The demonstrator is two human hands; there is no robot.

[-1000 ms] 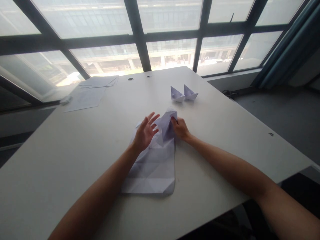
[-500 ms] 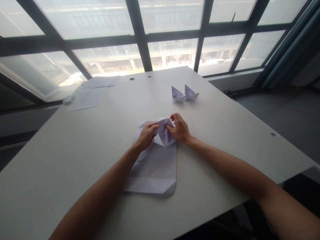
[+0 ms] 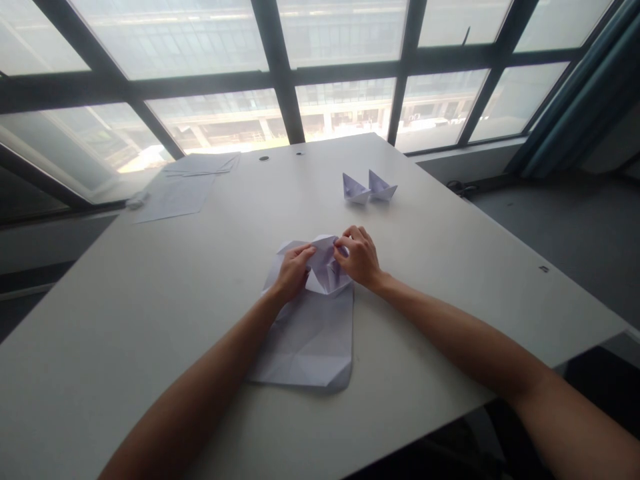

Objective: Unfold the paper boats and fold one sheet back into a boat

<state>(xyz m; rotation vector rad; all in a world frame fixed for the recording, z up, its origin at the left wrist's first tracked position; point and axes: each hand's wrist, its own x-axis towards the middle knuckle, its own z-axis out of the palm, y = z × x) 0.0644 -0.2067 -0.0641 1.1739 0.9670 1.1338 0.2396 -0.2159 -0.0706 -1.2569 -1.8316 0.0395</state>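
Between my hands is a partly folded white sheet of paper (image 3: 324, 282), with creases and a raised flap standing up at its far side. My left hand (image 3: 294, 270) pinches its left side, thumb on top. On the right, my right hand (image 3: 359, 255) grips the upper right edge between thumb and fingertips. Beneath the folded part, a flat creased stretch of white paper (image 3: 313, 343) lies on the table towards me; whether it joins the folded part I cannot tell. Beyond my right hand stand two folded paper boats (image 3: 356, 193), side by side.
Several loose white sheets (image 3: 175, 197) lie at the far left of the white table (image 3: 425, 227). Dark-framed windows (image 3: 283, 73) run along the far edge. A blue curtain (image 3: 570, 93) hangs at the right, and a dark chair-like shape (image 3: 605, 380) is near the right front edge.
My right thumb has come up out of the paper's inner fold to meet the fingertips at the upper right edge. My left hand has shifted only slightly.
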